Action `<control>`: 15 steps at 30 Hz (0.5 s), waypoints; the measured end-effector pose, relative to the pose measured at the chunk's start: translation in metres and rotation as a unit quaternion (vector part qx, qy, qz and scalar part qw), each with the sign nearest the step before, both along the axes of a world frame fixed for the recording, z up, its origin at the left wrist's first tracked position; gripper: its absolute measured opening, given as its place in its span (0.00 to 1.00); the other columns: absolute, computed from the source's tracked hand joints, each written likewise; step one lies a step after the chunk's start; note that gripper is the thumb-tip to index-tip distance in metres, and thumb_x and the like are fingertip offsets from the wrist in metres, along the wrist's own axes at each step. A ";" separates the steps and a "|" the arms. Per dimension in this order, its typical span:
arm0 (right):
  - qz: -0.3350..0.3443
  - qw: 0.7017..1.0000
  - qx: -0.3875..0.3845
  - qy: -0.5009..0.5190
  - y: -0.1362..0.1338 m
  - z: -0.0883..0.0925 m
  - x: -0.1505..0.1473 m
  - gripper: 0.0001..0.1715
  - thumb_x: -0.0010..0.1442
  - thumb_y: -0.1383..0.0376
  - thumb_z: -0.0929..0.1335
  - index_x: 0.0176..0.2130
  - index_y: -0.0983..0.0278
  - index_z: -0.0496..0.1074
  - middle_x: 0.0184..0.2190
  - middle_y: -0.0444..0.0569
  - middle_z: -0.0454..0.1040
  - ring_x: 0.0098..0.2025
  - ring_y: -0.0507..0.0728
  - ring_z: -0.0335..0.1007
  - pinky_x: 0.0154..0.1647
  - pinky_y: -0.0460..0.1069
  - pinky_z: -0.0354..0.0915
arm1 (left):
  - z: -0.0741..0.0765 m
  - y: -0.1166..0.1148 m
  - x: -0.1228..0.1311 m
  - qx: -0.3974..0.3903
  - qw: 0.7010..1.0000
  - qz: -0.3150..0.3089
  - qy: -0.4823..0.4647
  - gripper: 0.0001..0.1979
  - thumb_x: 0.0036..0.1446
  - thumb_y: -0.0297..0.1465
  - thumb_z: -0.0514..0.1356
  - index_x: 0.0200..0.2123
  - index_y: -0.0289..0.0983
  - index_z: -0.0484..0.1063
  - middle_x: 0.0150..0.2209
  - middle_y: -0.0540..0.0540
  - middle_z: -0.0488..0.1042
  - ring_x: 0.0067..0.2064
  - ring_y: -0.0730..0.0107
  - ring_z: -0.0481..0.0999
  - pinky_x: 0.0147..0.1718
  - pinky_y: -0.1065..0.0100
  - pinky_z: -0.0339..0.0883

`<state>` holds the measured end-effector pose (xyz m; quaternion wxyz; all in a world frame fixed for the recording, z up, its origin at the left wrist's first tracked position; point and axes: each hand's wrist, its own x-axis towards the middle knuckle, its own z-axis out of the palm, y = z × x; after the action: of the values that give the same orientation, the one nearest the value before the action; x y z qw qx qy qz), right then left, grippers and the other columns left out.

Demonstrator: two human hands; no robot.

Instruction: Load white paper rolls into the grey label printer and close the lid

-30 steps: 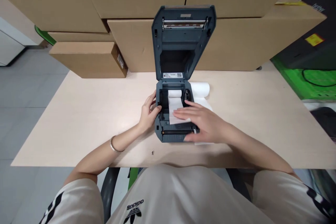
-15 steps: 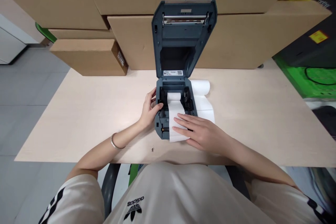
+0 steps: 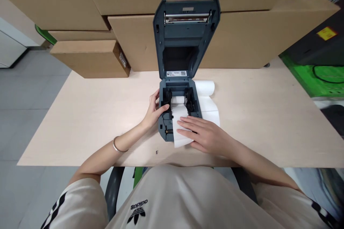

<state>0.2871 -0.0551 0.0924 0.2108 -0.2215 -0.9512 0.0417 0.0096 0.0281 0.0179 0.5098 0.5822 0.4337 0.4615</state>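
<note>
A dark grey label printer stands on the table with its lid raised. Inside sits a small roll of white label paper between two black roll holders. Its loose strip runs toward me over the printer's front edge. My left hand grips the printer's left wall, thumb over the rim by the left holder and fingers outside. Lying across the strip and the printer's front right, my right hand has its fingers stretched out flat. The tip of its thumb is hidden.
Another white paper roll, partly unrolled, lies right of the printer. Behind the pale wooden table stand large cardboard boxes. A smaller carton is at the back left. A small dark mark shows near the front edge.
The black holders have closed in on the paper roll. My left thumb has shifted slightly inward, and the strip's free end hangs a little lower. My right hand has barely moved.
</note>
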 end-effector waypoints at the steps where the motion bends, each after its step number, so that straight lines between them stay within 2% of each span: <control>1: 0.005 1.000 0.003 -0.001 -0.001 0.000 0.000 0.25 0.69 0.71 0.73 0.64 0.70 0.82 0.67 0.63 0.81 0.73 0.66 0.76 0.77 0.63 0.73 | 0.000 0.000 0.000 0.004 1.000 -0.001 0.003 0.42 0.64 0.49 0.73 0.75 0.50 0.62 0.80 0.40 0.59 0.83 0.40 0.57 0.77 0.43 0.67; 4: 0.021 0.999 0.025 0.009 -0.009 0.002 -0.001 0.22 0.71 0.70 0.74 0.62 0.66 0.84 0.61 0.57 0.85 0.67 0.62 0.81 0.76 0.61 0.75 | -0.003 0.000 -0.001 0.020 1.000 -0.001 0.005 0.41 0.65 0.51 0.72 0.75 0.51 0.63 0.78 0.40 0.61 0.82 0.40 0.59 0.77 0.43 0.67; 7: 0.027 0.998 0.047 0.020 -0.018 0.006 -0.003 0.20 0.75 0.72 0.69 0.60 0.63 0.85 0.58 0.49 0.87 0.64 0.57 0.84 0.72 0.54 0.78 | -0.005 0.000 -0.002 0.031 1.000 -0.005 0.002 0.40 0.66 0.52 0.71 0.75 0.52 0.63 0.77 0.40 0.62 0.81 0.41 0.60 0.76 0.42 0.67; 10: 0.021 0.998 0.051 0.039 -0.024 0.007 -0.006 0.21 0.77 0.73 0.66 0.61 0.64 0.84 0.59 0.50 0.87 0.63 0.55 0.84 0.70 0.50 0.78 | -0.006 0.001 -0.002 0.037 0.999 -0.007 0.002 0.38 0.68 0.52 0.71 0.75 0.52 0.64 0.76 0.40 0.62 0.80 0.42 0.62 0.75 0.43 0.69; 13: 0.013 0.998 0.049 0.021 -0.027 0.004 -0.009 0.21 0.76 0.73 0.69 0.61 0.62 0.85 0.58 0.49 0.87 0.63 0.55 0.85 0.69 0.51 0.79 | -0.007 0.001 -0.001 0.044 0.999 0.000 0.003 0.37 0.68 0.51 0.71 0.74 0.53 0.65 0.75 0.40 0.64 0.80 0.42 0.63 0.73 0.43 0.71; 15: 0.025 0.999 0.043 -0.004 -0.028 0.005 -0.009 0.18 0.77 0.68 0.70 0.60 0.58 0.85 0.56 0.47 0.88 0.63 0.55 0.85 0.68 0.51 0.80 | -0.009 0.000 0.000 0.050 0.999 0.007 0.001 0.37 0.68 0.52 0.71 0.74 0.53 0.66 0.74 0.41 0.65 0.79 0.42 0.64 0.73 0.43 0.71</control>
<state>0.2786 -0.0829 0.0977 0.2152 -0.1885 -0.9582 0.0048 0.0097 0.0281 0.0092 0.4765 0.6040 0.4147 0.4859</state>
